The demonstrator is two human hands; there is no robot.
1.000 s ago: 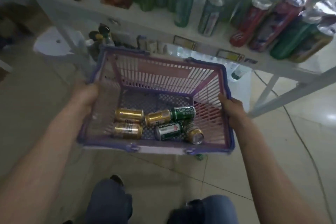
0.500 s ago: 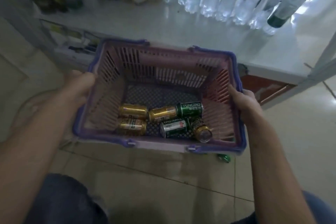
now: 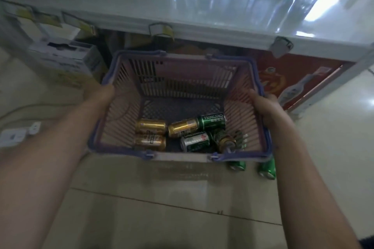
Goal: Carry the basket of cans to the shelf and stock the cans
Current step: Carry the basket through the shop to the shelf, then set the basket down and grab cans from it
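1. Two hands are clamped on the basket [image 3: 238, 91]: left hand [image 3: 101, 97] on its left rim, right hand [image 3: 265, 107] on its right, just before the shelf [image 3: 141, 4].
2. Should the basket be tilted, the loose cans could roll and shift the load.
3. Counted inside: three gold cans [image 3: 150, 126], three green cans [image 3: 213, 120].

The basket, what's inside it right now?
The basket, held by left hand and right hand, holds six cans lying down: three gold cans, two green cans, one end-on can. Anything beneath them is hidden.
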